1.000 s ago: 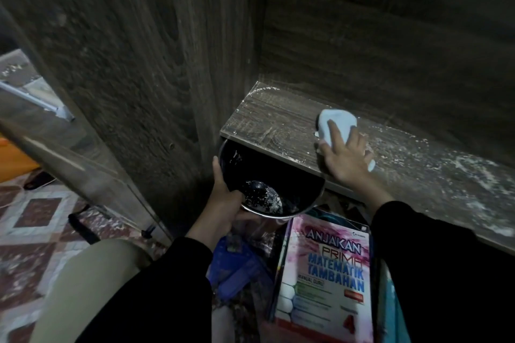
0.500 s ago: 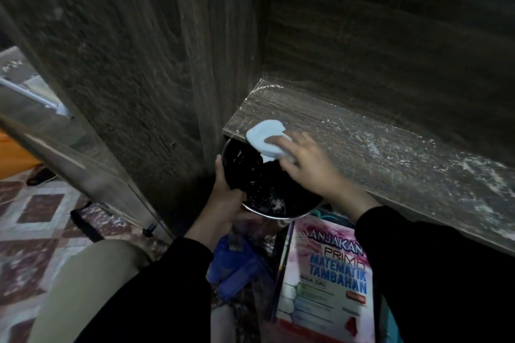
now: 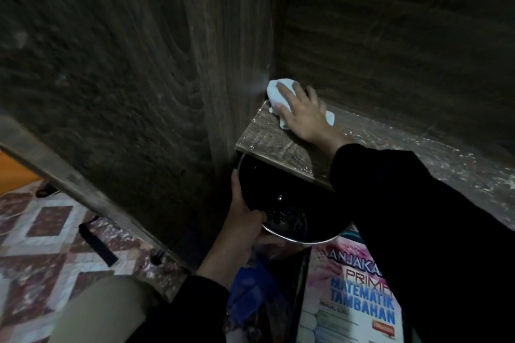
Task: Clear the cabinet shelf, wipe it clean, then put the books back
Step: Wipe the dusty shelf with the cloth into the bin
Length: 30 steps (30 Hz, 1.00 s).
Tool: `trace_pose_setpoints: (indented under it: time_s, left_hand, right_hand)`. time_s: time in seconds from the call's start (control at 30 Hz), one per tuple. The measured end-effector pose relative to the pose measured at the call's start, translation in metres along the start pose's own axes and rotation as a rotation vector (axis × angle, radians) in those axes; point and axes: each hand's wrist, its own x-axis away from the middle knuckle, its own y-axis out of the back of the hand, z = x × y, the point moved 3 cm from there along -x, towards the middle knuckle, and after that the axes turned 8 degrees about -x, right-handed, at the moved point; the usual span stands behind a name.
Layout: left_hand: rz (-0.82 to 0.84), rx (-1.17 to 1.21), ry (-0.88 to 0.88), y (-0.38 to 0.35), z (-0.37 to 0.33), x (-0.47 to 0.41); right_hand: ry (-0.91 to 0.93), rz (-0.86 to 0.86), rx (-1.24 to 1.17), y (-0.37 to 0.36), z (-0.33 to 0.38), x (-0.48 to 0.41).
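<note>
The dark wooden cabinet shelf [image 3: 278, 142] is bare of books and carries white dust toward the right. My right hand [image 3: 303, 111] presses a pale blue cloth [image 3: 274, 89] flat into the shelf's back left corner, fingers spread over it. My left hand [image 3: 245, 220] grips the rim of a round dark bowl [image 3: 281, 203] held just under the shelf's front edge; dusty bits lie in its bottom. A pink and white maths book [image 3: 348, 301] lies below, partly hidden by my right sleeve.
The cabinet's side wall [image 3: 139, 78] rises close on the left, its back panel [image 3: 390, 36] behind the shelf. A blue plastic bag [image 3: 250, 292] sits below the bowl. Patterned floor tiles [image 3: 47, 231] with a black strap [image 3: 97, 242] lie at lower left.
My right hand swept the cloth from mid-shelf to the front left edge over the bowl, then moved back into the shelf's rear left corner. The bowl stays held under the edge.
</note>
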Motion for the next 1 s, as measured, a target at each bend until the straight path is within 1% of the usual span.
trace_pose_setpoints:
  time_s: [0.1, 0.2, 0.3, 0.43, 0.63, 0.77, 0.87, 0.93, 1.0]
  left_hand:
    - [0.013, 0.025, 0.010, -0.002, -0.002, 0.000]
    - [0.020, 0.017, 0.020, 0.000, -0.002, 0.000]
    - [-0.011, 0.004, 0.021, 0.004, -0.003, -0.002]
    - [-0.036, -0.007, 0.013, 0.007, -0.003, -0.006]
    - [-0.036, -0.046, -0.008, 0.010, -0.004, -0.004]
    - [-0.055, -0.044, -0.007, 0.011, -0.002, -0.008]
    - [-0.052, -0.052, -0.011, 0.011, -0.003, -0.007]
    - [-0.048, -0.063, -0.021, 0.010, -0.003, -0.006]
    - [-0.051, -0.062, -0.029, 0.010, -0.004, -0.005]
  right_hand:
    - [-0.079, 0.028, -0.013, -0.011, 0.006, -0.011]
    - [-0.085, 0.016, 0.019, -0.009, 0.013, -0.016]
    - [-0.060, 0.013, 0.038, -0.008, 0.015, -0.015]
    - [0.044, 0.064, 0.043, -0.008, 0.016, -0.003]
    - [0.296, 0.191, 0.117, -0.008, 0.031, 0.034]
    - [0.442, 0.237, 0.130, -0.010, 0.034, 0.067]
    - [0.549, 0.252, 0.126, -0.009, 0.024, 0.094]
    - [0.551, 0.257, 0.033, 0.000, 0.014, 0.107]
    - [0.461, 0.165, -0.142, 0.018, 0.002, 0.115]
